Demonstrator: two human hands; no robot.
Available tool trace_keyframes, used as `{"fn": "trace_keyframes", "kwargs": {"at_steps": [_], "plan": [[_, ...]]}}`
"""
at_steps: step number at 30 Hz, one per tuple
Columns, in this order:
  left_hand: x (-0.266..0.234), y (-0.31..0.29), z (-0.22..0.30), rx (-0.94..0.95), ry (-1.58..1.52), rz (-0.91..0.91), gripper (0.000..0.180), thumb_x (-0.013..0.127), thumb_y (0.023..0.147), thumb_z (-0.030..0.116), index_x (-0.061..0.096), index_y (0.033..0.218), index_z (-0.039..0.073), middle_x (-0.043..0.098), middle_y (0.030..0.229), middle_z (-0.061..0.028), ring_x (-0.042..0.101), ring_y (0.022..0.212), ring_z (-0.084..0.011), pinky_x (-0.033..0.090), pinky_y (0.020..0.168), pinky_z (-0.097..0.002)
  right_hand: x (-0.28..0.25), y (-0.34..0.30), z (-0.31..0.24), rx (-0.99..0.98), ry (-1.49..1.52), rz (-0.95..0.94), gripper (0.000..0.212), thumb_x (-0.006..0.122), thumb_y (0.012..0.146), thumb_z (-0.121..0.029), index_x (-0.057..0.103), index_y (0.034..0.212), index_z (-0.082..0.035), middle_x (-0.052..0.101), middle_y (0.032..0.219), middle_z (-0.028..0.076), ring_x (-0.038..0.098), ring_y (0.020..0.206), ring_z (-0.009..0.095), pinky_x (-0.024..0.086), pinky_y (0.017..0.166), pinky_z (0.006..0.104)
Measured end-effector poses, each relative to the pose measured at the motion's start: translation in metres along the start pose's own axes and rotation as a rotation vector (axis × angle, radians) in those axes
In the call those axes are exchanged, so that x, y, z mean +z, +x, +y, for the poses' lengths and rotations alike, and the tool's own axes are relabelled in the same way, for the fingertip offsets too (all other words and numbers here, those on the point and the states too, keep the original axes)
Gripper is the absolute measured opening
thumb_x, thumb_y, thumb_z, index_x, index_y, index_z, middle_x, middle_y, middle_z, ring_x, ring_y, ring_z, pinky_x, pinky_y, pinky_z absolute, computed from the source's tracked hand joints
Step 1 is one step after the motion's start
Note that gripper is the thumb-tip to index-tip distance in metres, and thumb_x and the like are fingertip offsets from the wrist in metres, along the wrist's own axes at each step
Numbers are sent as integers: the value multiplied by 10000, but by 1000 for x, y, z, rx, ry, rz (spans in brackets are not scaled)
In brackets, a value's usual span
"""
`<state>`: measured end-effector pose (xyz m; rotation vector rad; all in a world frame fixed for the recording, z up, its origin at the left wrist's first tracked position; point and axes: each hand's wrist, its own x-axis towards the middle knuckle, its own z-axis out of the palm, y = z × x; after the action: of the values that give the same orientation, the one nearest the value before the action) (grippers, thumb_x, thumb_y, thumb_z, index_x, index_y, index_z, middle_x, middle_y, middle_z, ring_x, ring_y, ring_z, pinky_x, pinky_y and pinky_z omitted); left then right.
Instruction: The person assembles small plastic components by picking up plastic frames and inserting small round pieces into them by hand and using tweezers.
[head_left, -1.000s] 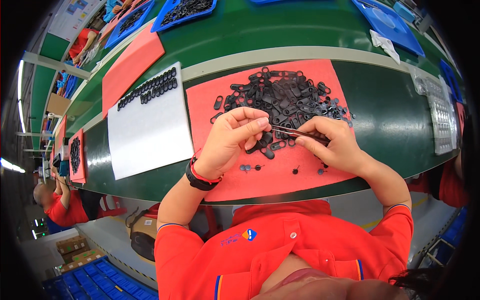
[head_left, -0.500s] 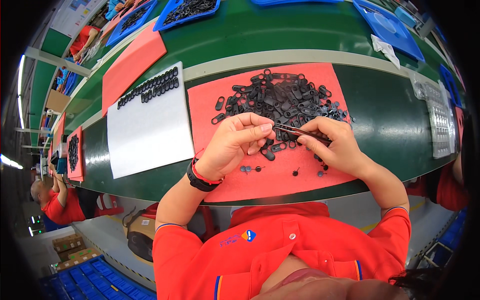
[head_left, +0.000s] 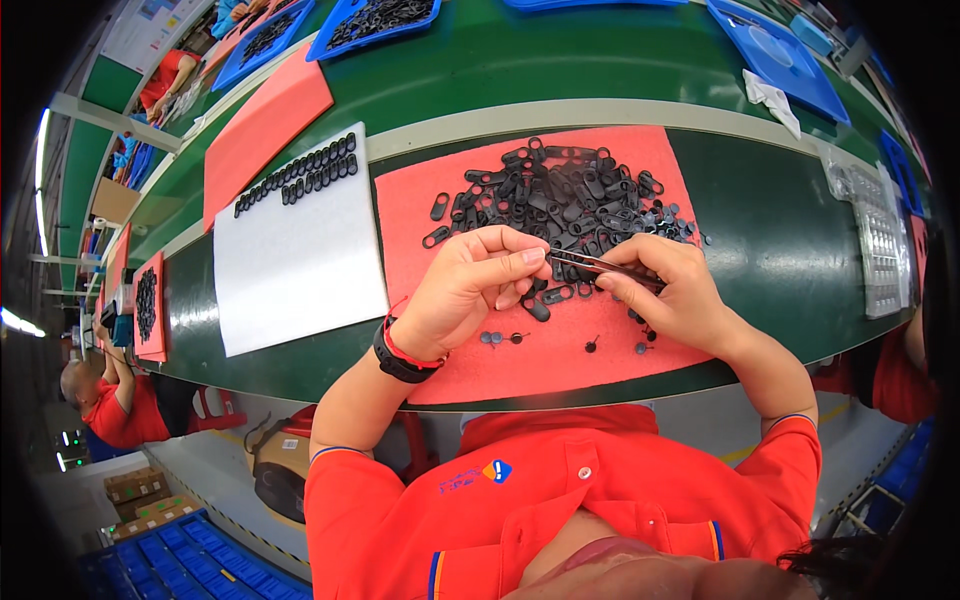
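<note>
- Above the red mat (head_left: 560, 372), right hand (head_left: 678, 285) pinches tweezers (head_left: 590, 262); left hand (head_left: 470, 272) presses fingertips together, on what, I cannot tell.
- Loose pinch could let tweezers slip.

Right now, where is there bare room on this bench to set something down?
Free: the green bench between the pink mat and plastic tray at right, and the white sheet below its rows of black parts. Crowded: the mat's upper middle, under a heap of black parts, beyond the left hand and right hand.
</note>
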<state>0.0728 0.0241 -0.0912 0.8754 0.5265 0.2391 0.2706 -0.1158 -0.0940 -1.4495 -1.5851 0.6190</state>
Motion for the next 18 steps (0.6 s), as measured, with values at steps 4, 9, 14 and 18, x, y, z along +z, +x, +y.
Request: {"fn": "trace_keyframes", "kwargs": {"at_steps": [4, 9, 14, 18], "plan": [[1, 0, 0, -12, 6, 1, 117, 596, 874, 80, 596, 974, 19, 634, 831, -52, 535, 667, -65, 382, 515, -169, 0, 0, -1, 10, -3, -7, 138, 680, 789, -26, 626, 910, 12, 609, 733, 44, 538, 575, 75, 402, 500, 212], [0, 1, -4, -78, -88, -41, 151, 630, 856, 102, 611, 977, 14, 647, 842, -63, 552, 671, -62, 393, 536, -171, 1, 0, 3, -229, -200, 143, 165, 703, 756, -5, 620, 899, 12, 601, 719, 54, 575, 600, 79, 426, 486, 219], [-2, 1, -4, -106, -107, -89, 145, 627, 852, 93, 617, 971, 11, 643, 841, -60, 545, 672, -63, 392, 539, -171, -4, 0, -5, -61, -35, 29, 193, 729, 719, 1, 608, 870, 0, 598, 702, 72, 579, 574, 105, 429, 475, 221], [2, 0, -3, -96, -92, -85, 114, 600, 862, 74, 605, 949, 0, 615, 817, -67, 517, 652, -64, 368, 511, -178, -4, 0, -10, 463, 468, -160, 151, 715, 754, -19, 607, 857, 4, 603, 701, 67, 584, 578, 106, 428, 473, 219]]}}
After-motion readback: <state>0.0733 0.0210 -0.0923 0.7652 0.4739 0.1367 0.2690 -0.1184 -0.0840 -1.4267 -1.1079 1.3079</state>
